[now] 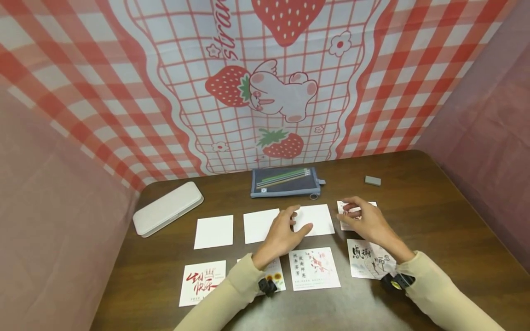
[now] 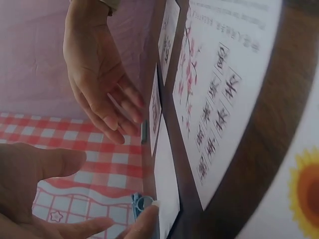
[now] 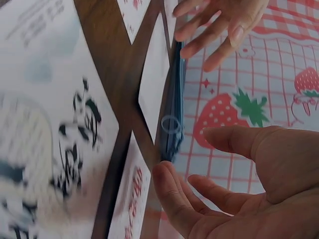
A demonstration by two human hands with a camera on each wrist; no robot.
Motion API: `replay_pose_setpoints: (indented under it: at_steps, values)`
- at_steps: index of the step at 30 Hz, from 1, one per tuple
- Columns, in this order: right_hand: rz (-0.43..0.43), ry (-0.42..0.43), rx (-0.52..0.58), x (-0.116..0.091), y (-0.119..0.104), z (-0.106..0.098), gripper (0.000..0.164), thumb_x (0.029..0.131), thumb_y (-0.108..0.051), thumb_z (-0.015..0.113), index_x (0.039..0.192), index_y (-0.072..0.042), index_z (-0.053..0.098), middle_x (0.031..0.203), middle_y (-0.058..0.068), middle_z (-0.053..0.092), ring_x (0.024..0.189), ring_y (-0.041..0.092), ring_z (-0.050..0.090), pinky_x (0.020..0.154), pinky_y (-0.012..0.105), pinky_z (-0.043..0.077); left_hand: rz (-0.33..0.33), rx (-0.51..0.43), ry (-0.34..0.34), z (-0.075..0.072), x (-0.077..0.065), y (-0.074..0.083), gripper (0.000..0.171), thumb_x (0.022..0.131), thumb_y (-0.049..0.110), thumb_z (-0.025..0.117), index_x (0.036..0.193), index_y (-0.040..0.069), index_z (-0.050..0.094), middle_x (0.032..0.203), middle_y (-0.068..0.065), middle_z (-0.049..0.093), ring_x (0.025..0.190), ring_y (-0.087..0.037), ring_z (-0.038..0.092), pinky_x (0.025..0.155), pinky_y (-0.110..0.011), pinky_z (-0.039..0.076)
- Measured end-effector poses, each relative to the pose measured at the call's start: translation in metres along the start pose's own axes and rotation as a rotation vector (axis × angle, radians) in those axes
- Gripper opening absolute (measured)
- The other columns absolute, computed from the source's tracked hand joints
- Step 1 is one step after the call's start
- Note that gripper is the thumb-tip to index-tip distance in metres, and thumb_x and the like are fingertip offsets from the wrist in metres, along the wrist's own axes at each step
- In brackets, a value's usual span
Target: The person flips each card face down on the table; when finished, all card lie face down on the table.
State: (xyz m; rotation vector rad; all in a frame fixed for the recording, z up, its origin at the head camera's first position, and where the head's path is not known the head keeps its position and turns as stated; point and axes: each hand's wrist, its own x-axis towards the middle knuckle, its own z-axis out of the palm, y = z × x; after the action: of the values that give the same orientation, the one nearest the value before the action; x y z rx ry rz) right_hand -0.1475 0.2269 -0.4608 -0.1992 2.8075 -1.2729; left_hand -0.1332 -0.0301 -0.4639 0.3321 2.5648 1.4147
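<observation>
My left hand (image 1: 285,233) hovers over the inner edges of two blank white cards, the middle one (image 1: 256,225) and the one to its right (image 1: 318,221). Its thumb and fingers are spread apart with nothing between them. Over a small card with red print (image 3: 130,194), my right hand (image 1: 368,223) hangs with relaxed fingers, holding nothing and hiding part of that card. Below the left hand lies a card with pink blossoms and black characters (image 1: 316,271). A sunflower card (image 1: 276,278) is partly covered by the left sleeve. Near the right wrist rests a card with black brush writing (image 1: 364,259).
Another blank card (image 1: 213,232) and a red-lettered birthday card (image 1: 203,280) lie at the left. Behind are a white case (image 1: 167,209), a blue mesh pencil pouch (image 1: 285,182) and a grey eraser-like block (image 1: 372,180). A strawberry-print cloth (image 1: 285,103) hangs behind the wooden table (image 1: 418,197).
</observation>
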Motion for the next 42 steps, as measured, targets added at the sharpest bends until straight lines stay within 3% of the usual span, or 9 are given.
replay_pose_setpoints:
  at_steps: [7, 13, 18, 26, 32, 38, 42]
  values:
    - [0.006, 0.037, -0.046, -0.004, 0.013, -0.024, 0.049, 0.096, -0.022, 0.076, 0.136, 0.002, 0.060, 0.123, 0.028, 0.071, 0.105, 0.042, 0.075, 0.068, 0.019, 0.055, 0.040, -0.086, -0.026, 0.011, 0.008, 0.009, 0.063, 0.099, 0.029, 0.071, 0.150, 0.000, 0.050, 0.137, -0.026, 0.063, 0.118, -0.040, 0.068, 0.098, -0.049, 0.060]
    - [0.057, 0.031, -0.050, -0.010, 0.032, -0.038, 0.050, 0.100, -0.025, 0.070, 0.138, 0.005, 0.057, 0.125, 0.031, 0.069, 0.110, 0.045, 0.072, 0.070, 0.016, 0.054, 0.017, -0.025, -0.137, 0.020, 0.017, 0.021, 0.064, 0.101, 0.038, 0.067, 0.152, 0.005, 0.050, 0.138, -0.022, 0.065, 0.121, -0.034, 0.068, 0.097, -0.038, 0.060]
    - [0.119, 0.028, -0.040, -0.015, 0.044, -0.046, 0.053, 0.103, -0.030, 0.066, 0.141, 0.006, 0.055, 0.128, 0.032, 0.066, 0.112, 0.046, 0.070, 0.070, 0.015, 0.053, 0.004, -0.040, -0.167, 0.033, 0.024, 0.033, 0.063, 0.100, 0.041, 0.066, 0.152, 0.007, 0.051, 0.138, -0.019, 0.065, 0.123, -0.032, 0.068, 0.098, -0.034, 0.059]
    - [0.148, 0.061, -0.057, -0.022, 0.057, -0.048, 0.051, 0.103, -0.027, 0.067, 0.138, 0.008, 0.056, 0.131, 0.033, 0.065, 0.114, 0.049, 0.068, 0.071, 0.012, 0.049, -0.056, -0.089, -0.123, 0.065, 0.036, 0.052, 0.063, 0.098, 0.038, 0.070, 0.150, 0.008, 0.053, 0.141, -0.017, 0.063, 0.127, -0.030, 0.066, 0.101, -0.029, 0.057]
    - [0.176, 0.056, -0.051, -0.025, 0.061, -0.049, 0.054, 0.103, -0.030, 0.066, 0.139, 0.009, 0.054, 0.131, 0.035, 0.063, 0.114, 0.049, 0.067, 0.071, 0.013, 0.049, -0.106, -0.071, -0.062, 0.086, 0.040, 0.062, 0.063, 0.095, 0.039, 0.072, 0.150, 0.013, 0.053, 0.145, -0.015, 0.063, 0.134, -0.027, 0.062, 0.109, -0.031, 0.052]
    - [0.186, 0.062, -0.046, -0.026, 0.060, -0.048, 0.054, 0.104, -0.028, 0.065, 0.140, 0.010, 0.053, 0.132, 0.036, 0.062, 0.116, 0.050, 0.066, 0.071, 0.012, 0.048, -0.138, -0.109, -0.014, 0.096, 0.041, 0.068, 0.066, 0.094, 0.037, 0.073, 0.151, 0.012, 0.052, 0.150, -0.013, 0.060, 0.140, -0.028, 0.057, 0.117, -0.035, 0.047]
    - [0.177, 0.080, -0.049, -0.026, 0.060, -0.047, 0.052, 0.103, -0.026, 0.065, 0.139, 0.010, 0.054, 0.131, 0.036, 0.063, 0.115, 0.050, 0.066, 0.070, 0.010, 0.047, -0.123, -0.112, 0.021, 0.099, 0.041, 0.068, 0.066, 0.093, 0.035, 0.074, 0.150, 0.009, 0.052, 0.149, -0.014, 0.061, 0.139, -0.028, 0.057, 0.117, -0.035, 0.047]
